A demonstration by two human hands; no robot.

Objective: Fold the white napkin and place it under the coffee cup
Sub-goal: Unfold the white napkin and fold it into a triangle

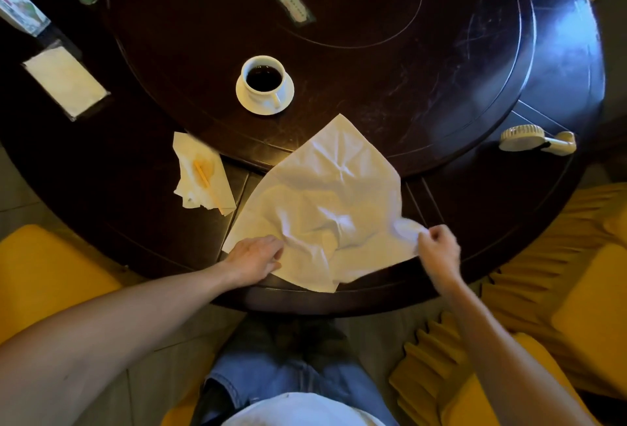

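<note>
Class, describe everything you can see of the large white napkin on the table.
The white napkin looks like thin cloth, creased and rumpled, spread open and unfolded near the dark table's front edge. Its far corner points toward the coffee cup without touching. The left hand presses its near-left part; the right hand pinches its right corner.

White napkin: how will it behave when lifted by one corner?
Probably floppy: the white napkin lies creased and rumpled. Likely light, since the right hand pinches a corner with its fingertips. It may slide unless the left hand presses it down.
</note>
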